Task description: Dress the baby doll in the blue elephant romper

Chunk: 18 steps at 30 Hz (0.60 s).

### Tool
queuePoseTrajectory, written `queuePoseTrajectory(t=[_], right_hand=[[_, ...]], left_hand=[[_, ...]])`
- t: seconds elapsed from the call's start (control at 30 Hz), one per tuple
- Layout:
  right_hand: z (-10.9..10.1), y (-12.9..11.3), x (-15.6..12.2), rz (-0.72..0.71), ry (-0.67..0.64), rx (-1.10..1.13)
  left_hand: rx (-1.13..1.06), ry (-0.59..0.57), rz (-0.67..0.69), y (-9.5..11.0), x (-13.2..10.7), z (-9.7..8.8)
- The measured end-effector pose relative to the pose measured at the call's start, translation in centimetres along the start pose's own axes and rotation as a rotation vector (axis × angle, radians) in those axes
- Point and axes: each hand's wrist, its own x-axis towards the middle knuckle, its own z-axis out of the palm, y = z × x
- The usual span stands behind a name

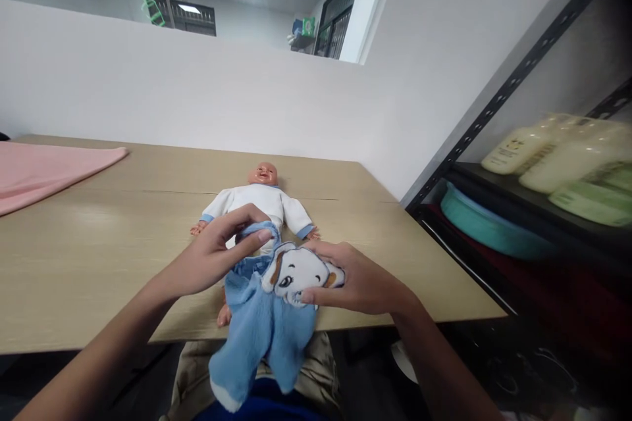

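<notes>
A baby doll (264,200) in a white top with blue cuffs lies on its back on the wooden table (99,243), head away from me. My left hand (217,256) pinches the waistband of small blue fleece trousers (261,329) over the doll's hips. My right hand (358,279) grips the other side of the waistband, beside a white elephant patch (293,273). The trouser legs hang over the table's front edge. One bare doll foot (224,316) shows beneath the cloth.
A pink cloth (44,171) lies at the table's far left. A white partition wall stands behind the table. At right, a dark metal shelf rack (494,105) holds cream bottles (548,151) and a teal basin (488,223).
</notes>
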Motion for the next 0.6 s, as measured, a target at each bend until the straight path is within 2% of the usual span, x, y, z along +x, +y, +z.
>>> queuePoseTrajectory(t=[0.13,0.2,0.33,0.43,0.5,0.6], right_hand=[[0.2,0.2,0.4,-0.116,-0.010,-0.092],[0.2,0.2,0.7,-0.125,0.039,-0.070],[1.0,0.5,1.4,0.000,0.239,0.037],[2.4,1.9,2.1,0.063,0.376,0.195],[3.3,3.4,2.4,0.064,0.272,0.290],[4.3,5.3,2.3,0.058,-0.118,0.407]], left_hand=[[0.023,0.002,-0.013,-0.2,1.2,-0.9],[0.113,-0.059,-0.074,0.2,1.4,-1.4],[0.370,-0.252,-0.143,1.7,1.2,-1.2],[0.308,-0.302,-0.218,2.3,0.6,-0.2],[0.212,-0.281,-0.291,2.0,0.1,0.4],[0.117,-0.174,-0.372,0.9,-1.0,0.7]])
